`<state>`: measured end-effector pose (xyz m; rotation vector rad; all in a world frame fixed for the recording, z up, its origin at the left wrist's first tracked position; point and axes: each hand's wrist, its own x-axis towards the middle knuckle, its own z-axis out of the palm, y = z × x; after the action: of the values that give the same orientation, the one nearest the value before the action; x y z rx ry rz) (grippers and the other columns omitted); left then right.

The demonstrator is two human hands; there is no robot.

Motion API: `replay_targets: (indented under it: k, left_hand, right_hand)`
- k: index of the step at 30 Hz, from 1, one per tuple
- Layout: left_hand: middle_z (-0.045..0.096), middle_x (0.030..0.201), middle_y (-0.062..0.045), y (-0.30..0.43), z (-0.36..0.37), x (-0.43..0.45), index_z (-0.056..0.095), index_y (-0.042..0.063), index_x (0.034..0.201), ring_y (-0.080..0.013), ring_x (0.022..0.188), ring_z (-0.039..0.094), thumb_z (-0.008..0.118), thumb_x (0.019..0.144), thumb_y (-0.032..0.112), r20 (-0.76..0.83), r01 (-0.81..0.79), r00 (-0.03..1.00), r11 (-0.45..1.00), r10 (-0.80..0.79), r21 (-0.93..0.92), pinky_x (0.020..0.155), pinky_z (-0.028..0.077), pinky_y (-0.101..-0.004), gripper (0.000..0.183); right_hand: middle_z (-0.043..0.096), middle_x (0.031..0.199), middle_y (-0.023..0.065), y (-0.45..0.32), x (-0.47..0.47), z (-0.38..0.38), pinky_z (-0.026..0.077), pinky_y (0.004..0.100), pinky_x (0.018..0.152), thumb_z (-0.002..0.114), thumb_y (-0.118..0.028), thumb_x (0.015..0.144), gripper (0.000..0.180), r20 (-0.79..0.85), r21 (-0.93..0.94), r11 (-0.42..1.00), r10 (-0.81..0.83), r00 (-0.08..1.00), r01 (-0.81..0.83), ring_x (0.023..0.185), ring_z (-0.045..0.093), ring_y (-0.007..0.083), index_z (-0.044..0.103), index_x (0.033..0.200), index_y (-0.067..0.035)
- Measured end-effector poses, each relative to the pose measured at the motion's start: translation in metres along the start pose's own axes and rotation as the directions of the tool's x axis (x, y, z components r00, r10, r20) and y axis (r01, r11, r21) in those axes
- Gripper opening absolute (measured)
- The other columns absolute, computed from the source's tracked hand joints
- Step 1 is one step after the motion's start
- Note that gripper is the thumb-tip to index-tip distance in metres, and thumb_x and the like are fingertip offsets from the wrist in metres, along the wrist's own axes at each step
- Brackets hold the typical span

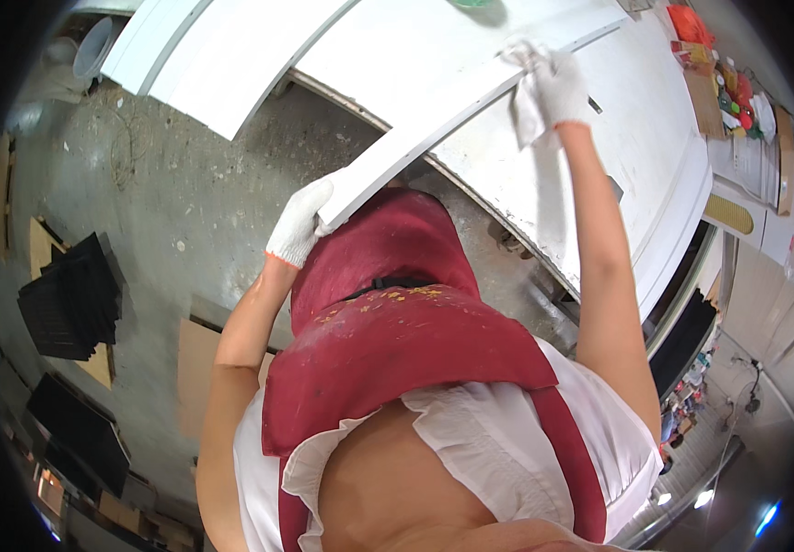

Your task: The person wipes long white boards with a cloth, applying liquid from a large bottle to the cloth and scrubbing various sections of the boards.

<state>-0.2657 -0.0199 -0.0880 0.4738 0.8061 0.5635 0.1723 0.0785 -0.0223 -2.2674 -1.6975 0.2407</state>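
A long white board lies slantwise across the white worktable, its near end jutting past the table's edge. My left hand, in a white knit glove with an orange cuff, grips that near end beside my red apron. Further along, my right hand, gloved the same way, holds a white cloth against the board; part of the cloth hangs over the board's side. The right hand is slightly blurred. A small dark object lies on the table just right of that hand.
Wide white panels extend over the floor at the upper left. A stack of black sheets rests at the left. Bottles and bags crowd a surface at the right, beside a cardboard box. The table has a rough near edge.
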Motion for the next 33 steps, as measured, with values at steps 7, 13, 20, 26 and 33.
replay_targets:
  k: [7, 13, 20, 26, 33]
  left_hand:
    - [0.068, 0.099, -0.004, 0.004, 0.006, -0.001, 0.058, -0.003, 0.134, -0.0088, 0.076, 0.058, 0.061, 0.095, 0.039, -0.070, 0.014, 0.998, 0.996, -0.008, 0.089, 0.057, 0.039, -0.0216, 0.057]
    - [0.054, 0.143, -0.014, 0.008, 0.028, -0.009, 0.049, -0.005, 0.142, -0.0214, 0.133, 0.048, 0.053, 0.100, 0.027, -0.114, -0.020, 0.990, 0.901, 0.077, 0.434, 0.112, 0.034, -0.0318, 0.053]
    - [0.050, 0.148, -0.011, 0.010, 0.018, -0.015, 0.045, -0.002, 0.147, -0.0185, 0.127, 0.052, 0.051, 0.102, 0.035, -0.086, -0.011, 0.993, 0.787, 0.081, 0.616, 0.104, 0.041, -0.0288, 0.058]
    - [0.056, 0.139, -0.001, 0.015, 0.017, -0.009, 0.048, 0.007, 0.148, -0.0050, 0.088, 0.055, 0.052, 0.100, 0.047, -0.111, 0.068, 0.994, 0.736, 0.010, 0.673, 0.063, 0.040, -0.0173, 0.063]
    - [0.058, 0.136, -0.001, 0.014, 0.017, -0.012, 0.048, 0.005, 0.147, -0.0074, 0.096, 0.057, 0.050, 0.101, 0.045, -0.130, 0.070, 0.991, 0.724, 0.027, 0.686, 0.066, 0.043, -0.0191, 0.061]
  right_hand:
    - [0.067, 0.097, 0.0197, 0.010, 0.014, 0.001, 0.049, 0.0463, 0.087, 0.049, -0.026, 0.096, 0.030, -0.224, -0.081, 0.996, 0.024, 0.974, -0.043, 0.100, 0.062, 0.0393, 0.073, 0.107, -0.013]
    - [0.066, 0.099, 0.0123, -0.147, -0.138, 0.000, 0.051, 0.0424, 0.083, 0.053, -0.008, 0.086, 0.034, 0.315, 0.121, 0.907, -0.421, 0.851, 0.404, 0.098, 0.063, 0.0309, 0.073, 0.111, -0.019]
    - [0.064, 0.101, 0.0083, -0.090, -0.102, 0.008, 0.053, 0.0361, 0.089, 0.047, -0.001, 0.089, 0.048, 0.273, 0.112, 0.954, -0.297, 0.915, 0.277, 0.094, 0.062, 0.0260, 0.072, 0.118, -0.030]
    - [0.067, 0.118, 0.0225, 0.056, 0.048, -0.022, 0.050, 0.0447, 0.094, 0.056, -0.035, 0.096, 0.040, -0.036, 0.262, 0.898, 0.374, 0.927, -0.352, 0.109, 0.065, 0.0369, 0.068, 0.122, -0.007]
    - [0.067, 0.100, 0.0168, -0.033, -0.065, 0.033, 0.052, 0.0443, 0.084, 0.048, -0.031, 0.102, 0.029, 0.028, -0.022, 0.959, -0.280, 0.959, 0.281, 0.090, 0.066, 0.0350, 0.069, 0.112, -0.014]
